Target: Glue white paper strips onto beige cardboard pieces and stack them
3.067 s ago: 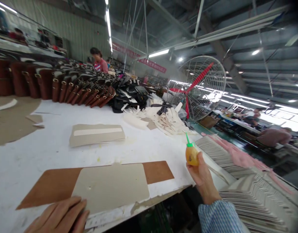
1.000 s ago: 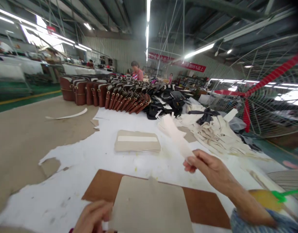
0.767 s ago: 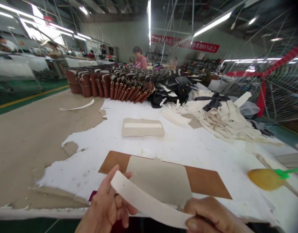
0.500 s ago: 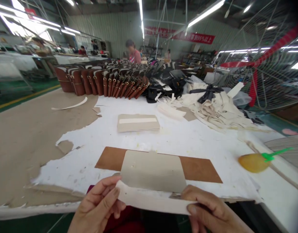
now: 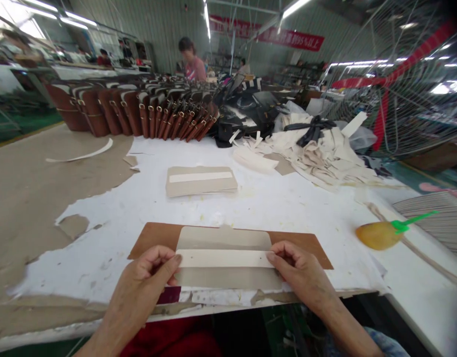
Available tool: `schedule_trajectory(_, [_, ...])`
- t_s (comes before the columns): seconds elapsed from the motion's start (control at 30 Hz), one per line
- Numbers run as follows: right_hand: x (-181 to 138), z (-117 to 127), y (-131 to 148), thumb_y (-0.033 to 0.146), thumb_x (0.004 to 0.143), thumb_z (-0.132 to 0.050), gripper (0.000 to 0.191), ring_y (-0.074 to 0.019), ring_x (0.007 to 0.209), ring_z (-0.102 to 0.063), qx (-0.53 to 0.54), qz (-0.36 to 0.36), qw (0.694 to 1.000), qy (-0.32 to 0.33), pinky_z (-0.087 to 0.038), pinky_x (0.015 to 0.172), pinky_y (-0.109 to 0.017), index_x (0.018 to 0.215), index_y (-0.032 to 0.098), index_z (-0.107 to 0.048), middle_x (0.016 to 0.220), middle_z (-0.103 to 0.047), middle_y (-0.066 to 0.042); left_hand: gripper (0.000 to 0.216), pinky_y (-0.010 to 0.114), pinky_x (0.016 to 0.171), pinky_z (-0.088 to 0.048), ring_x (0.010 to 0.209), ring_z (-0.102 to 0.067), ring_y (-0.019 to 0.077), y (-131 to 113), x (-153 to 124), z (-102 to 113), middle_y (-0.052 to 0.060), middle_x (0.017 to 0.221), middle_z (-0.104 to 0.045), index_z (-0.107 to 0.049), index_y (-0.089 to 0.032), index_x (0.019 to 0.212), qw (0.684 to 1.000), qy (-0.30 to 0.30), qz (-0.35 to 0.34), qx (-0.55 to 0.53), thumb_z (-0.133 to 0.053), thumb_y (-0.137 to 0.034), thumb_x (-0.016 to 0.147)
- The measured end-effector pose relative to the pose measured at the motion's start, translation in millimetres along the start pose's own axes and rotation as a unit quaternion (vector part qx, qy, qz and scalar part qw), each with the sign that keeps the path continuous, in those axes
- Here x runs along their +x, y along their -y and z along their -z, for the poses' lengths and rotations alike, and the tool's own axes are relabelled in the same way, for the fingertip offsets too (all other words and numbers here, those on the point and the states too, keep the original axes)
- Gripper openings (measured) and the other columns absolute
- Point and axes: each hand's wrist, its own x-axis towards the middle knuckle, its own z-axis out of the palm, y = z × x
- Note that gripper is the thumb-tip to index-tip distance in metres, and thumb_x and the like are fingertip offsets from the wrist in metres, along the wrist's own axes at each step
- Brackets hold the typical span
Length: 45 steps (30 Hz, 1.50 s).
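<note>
Grey panel (image 5: 228, 278): laid on brown piece (image 5: 299, 245)
White strip (image 5: 225, 258): held over panel, unreleased
Left hand (image 5: 145, 275), right hand (image 5: 305, 273): fingers (image 5: 170, 268) pinching strip's ends

A straight cream strip (image 5: 224, 258) spans a beige panel (image 5: 228, 278).

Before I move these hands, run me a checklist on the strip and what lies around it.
1. Left hand gripping one end of the long cream strip: ok.
2. Right hand gripping the other end: ok.
3. Strip straight between them, not folded: ok.
4. Strip touching the grey board with rounded corners: cannot tell.
5. Brown leather-like material showing at both sides of the board: ok.
6. Amber bottle with green nozzle upright: not ok, lying on its side.
</note>
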Motion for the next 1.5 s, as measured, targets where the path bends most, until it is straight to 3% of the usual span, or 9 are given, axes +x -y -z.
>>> schedule_trajectory(0.13, [3.5,-8.6,-1.2,0.047,0.084,-0.06,0.024,-0.0188,0.065,-0.062,-0.017,0.002,0.999,-0.038,-0.045,0.064,-0.033,0.091,0.025,-0.065,0.072,-0.069,0.001,0.049,0.027,0.051,-0.038,0.051,-0.05,0.017,0.6,9.9,0.6,-0.005,0.052,-0.051,-0.058,-0.025,0.066,0.996,-0.004,-0.033,0.086,-0.052,-0.071,0.081])
schedule_trajectory(0.3, [6.9,-9.5,0.9,0.046,0.084,-0.061,0.022,-0.0193,0.066,-0.064,-0.041,-0.001,0.998,-0.052,-0.046,0.065,-0.033,0.088,0.025,-0.064,0.071,-0.07,0.001,0.048,0.028,0.054,-0.038,0.055,-0.052,0.0183,-6.9,13.3,1.4,-0.004,0.056,-0.053,-0.06,-0.026,0.067,0.988,-0.01,-0.047,0.147,-0.048,-0.07,0.083])
schedule_trajectory(0.47, [8.5,-7.8,5.6,0.044,0.084,-0.06,0.02,-0.0184,0.062,-0.064,-0.051,0.001,0.998,-0.048,-0.045,0.062,-0.033,0.087,0.024,-0.063,0.069,-0.071,0.001,0.04,0.027,0.057,-0.037,0.059,-0.054,0.0176,-11.1,10.7,-0.4,-0.005,0.059,-0.057,-0.062,-0.026,0.071,0.988,-0.027,-0.044,0.147,-0.052,-0.06,0.09])
schedule_trajectory(0.97, [5.8,-10.2,8.2,0.038,0.084,-0.059,0.014,-0.0166,0.057,-0.06,-0.103,0.024,0.992,-0.071,-0.042,0.057,-0.03,0.082,0.024,-0.062,0.063,-0.065,0.002,0.038,0.029,0.059,-0.038,0.058,-0.052,0.0177,-18.1,8.9,-5.3,-0.004,0.059,-0.058,-0.062,-0.026,0.071,0.982,-0.041,-0.038,0.181,-0.048,-0.055,0.091])
schedule_trajectory(1.5, [1.9,-11.8,5.8,0.031,0.089,-0.058,0.013,-0.0155,0.057,-0.056,-0.152,0.107,0.979,-0.081,-0.04,0.058,-0.029,0.077,0.024,-0.058,0.061,-0.058,0.003,0.037,0.031,0.062,-0.039,0.059,-0.059,0.0191,-20.3,9.5,-6.7,-0.006,0.061,-0.063,-0.061,-0.028,0.074,0.974,-0.031,-0.031,0.222,-0.046,-0.056,0.091])
